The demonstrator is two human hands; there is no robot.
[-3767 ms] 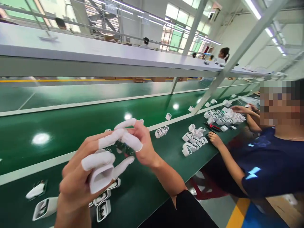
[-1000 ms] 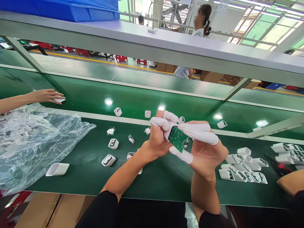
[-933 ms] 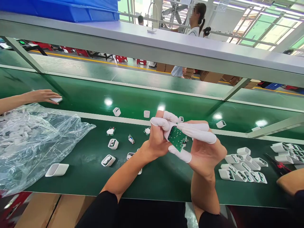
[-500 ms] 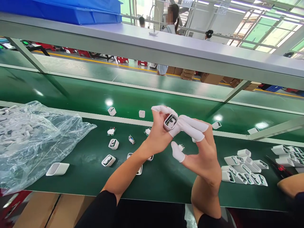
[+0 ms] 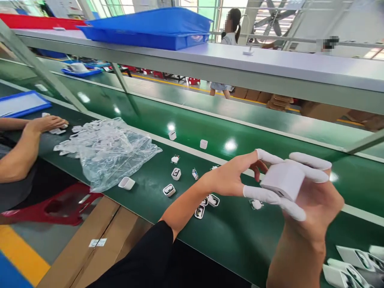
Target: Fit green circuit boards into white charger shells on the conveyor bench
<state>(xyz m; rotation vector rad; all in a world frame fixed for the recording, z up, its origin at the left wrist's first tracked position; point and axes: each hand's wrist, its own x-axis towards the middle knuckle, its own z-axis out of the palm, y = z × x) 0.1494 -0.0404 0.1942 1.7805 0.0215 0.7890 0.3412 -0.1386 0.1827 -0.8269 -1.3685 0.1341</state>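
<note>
White casing [image 5: 282, 179] | left fingers [image 5: 260, 193], right fingers [image 5: 311, 161] holding | interior hidden (mostly)

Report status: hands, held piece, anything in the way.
Left hand and right hand both gripping white casing. Casing held above green bench. Nothing seen blocking it; circuit board lies on bench nearby.

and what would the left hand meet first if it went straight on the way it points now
The left hand would meet the white, rounded box-shaped plastic casing first; the two seem to touch. Just past it, the right hand holds the far side, though depth is hard to judge.
</note>
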